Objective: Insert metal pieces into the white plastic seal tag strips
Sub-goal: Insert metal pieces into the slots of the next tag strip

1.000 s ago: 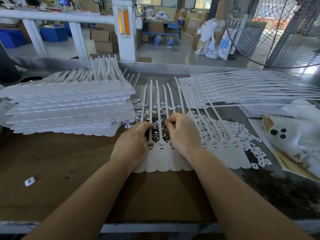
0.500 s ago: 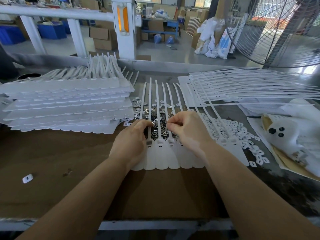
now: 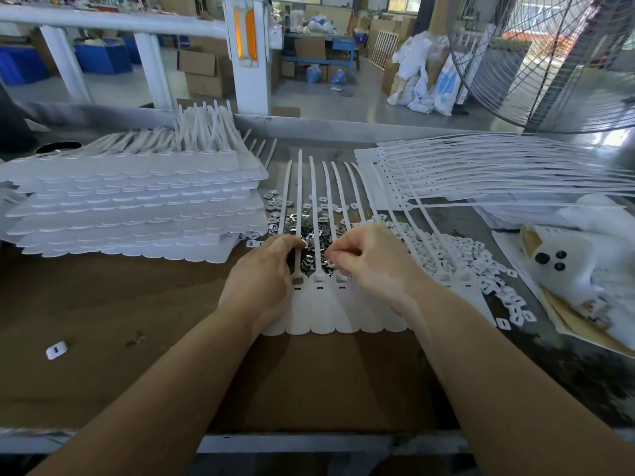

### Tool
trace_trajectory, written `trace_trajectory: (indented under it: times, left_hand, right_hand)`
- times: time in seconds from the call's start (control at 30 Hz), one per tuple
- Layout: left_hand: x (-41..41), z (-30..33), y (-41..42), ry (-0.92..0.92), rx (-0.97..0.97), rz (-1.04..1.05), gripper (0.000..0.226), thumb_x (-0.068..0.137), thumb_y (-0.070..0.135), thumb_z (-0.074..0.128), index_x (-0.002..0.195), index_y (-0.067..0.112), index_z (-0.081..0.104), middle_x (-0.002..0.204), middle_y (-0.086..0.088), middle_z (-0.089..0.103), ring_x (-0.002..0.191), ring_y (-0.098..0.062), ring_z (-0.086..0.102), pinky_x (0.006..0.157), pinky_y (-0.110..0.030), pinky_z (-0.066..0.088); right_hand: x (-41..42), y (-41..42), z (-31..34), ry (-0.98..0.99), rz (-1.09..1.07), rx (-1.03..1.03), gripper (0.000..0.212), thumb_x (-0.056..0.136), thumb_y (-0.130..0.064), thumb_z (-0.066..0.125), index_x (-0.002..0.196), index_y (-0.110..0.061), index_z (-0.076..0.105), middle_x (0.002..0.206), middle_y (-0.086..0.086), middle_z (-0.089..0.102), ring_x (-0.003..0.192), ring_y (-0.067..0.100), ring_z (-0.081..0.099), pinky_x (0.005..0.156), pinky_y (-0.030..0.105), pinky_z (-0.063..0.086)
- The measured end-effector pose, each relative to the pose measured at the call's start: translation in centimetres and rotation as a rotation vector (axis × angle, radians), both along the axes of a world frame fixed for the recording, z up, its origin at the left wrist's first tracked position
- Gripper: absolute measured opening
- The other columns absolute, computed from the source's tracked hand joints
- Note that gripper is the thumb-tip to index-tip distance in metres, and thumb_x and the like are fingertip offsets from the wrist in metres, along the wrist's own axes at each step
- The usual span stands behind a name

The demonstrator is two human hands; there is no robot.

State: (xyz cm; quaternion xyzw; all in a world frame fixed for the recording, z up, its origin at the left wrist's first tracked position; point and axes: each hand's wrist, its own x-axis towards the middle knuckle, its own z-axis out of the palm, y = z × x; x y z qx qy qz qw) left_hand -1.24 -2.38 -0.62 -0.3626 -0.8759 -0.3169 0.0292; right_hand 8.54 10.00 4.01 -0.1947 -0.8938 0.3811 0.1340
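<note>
White seal tag strips [image 3: 330,304] lie flat on the surface [image 3: 120,304]; metal pieces [image 3: 311,259] are heaped beneath. Left hand [image 3: 264,280] and right hand [image 3: 371,262] are curled, contents indiscernible. Each piece should be seated squarely in its socket

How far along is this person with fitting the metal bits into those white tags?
Apparently done: the tall stack at left. In hand: the sheet of tags under both hands, left hand, right hand, over the metal pieces. Left: the spread sheets at right, seemingly.

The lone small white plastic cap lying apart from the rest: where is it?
In the head view, the small white plastic cap lies alone on the brown tabletop, far left of the left hand.
</note>
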Motion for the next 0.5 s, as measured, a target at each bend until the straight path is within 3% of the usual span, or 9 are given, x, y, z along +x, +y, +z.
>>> trace_trajectory:
  times: [0.1, 0.23, 0.37, 0.5]
  left_hand:
    - [0.0, 0.0, 0.0, 0.003, -0.003, 0.0, 0.046, 0.092, 0.002, 0.038, 0.129, 0.027, 0.05, 0.129, 0.005, 0.054, 0.109, -0.016, 0.053, 0.088, -0.029, 0.045]
    - [0.0, -0.1, 0.0, 0.007, -0.009, 0.009, 0.046, 0.093, 0.002, 0.038, 0.129, 0.028, 0.049, 0.13, 0.005, 0.054, 0.109, -0.015, 0.053, 0.086, -0.027, 0.043]
    - [0.0, -0.1, 0.1, -0.002, -0.001, 0.012, 0.044, 0.093, 0.005, 0.04, 0.128, 0.028, 0.05, 0.13, 0.007, 0.053, 0.109, -0.017, 0.053, 0.088, -0.03, 0.045]
    - [0.0, -0.1, 0.1, -0.007, -0.008, 0.021, 0.044, 0.093, 0.005, 0.04, 0.128, 0.029, 0.05, 0.131, 0.007, 0.053, 0.109, -0.017, 0.053, 0.087, -0.03, 0.045]
  right_hand:
    - [-0.2, -0.1, 0.1, -0.028, -0.01, -0.034, 0.01, 0.089, -0.008, 0.06, 0.091, -0.008, 0.07, 0.077, -0.001, 0.066, 0.062, 0.003, 0.063, 0.051, 0.005, 0.044]
    - [-0.1, -0.2, 0.2, -0.044, -0.01, -0.056, 0.01, 0.088, -0.007, 0.061, 0.089, -0.007, 0.071, 0.076, 0.002, 0.068, 0.063, 0.006, 0.065, 0.053, 0.006, 0.047]
    - [-0.3, -0.7, 0.2, -0.074, -0.018, -0.015, 0.011, 0.087, -0.014, 0.064, 0.088, -0.01, 0.073, 0.069, -0.001, 0.064, 0.059, 0.004, 0.056, 0.053, 0.011, 0.039]
    - [-0.5, -1.1, 0.0, -0.115, -0.024, -0.019, 0.011, 0.086, -0.014, 0.065, 0.09, -0.01, 0.074, 0.085, 0.006, 0.069, 0.075, 0.014, 0.061, 0.063, 0.017, 0.044]
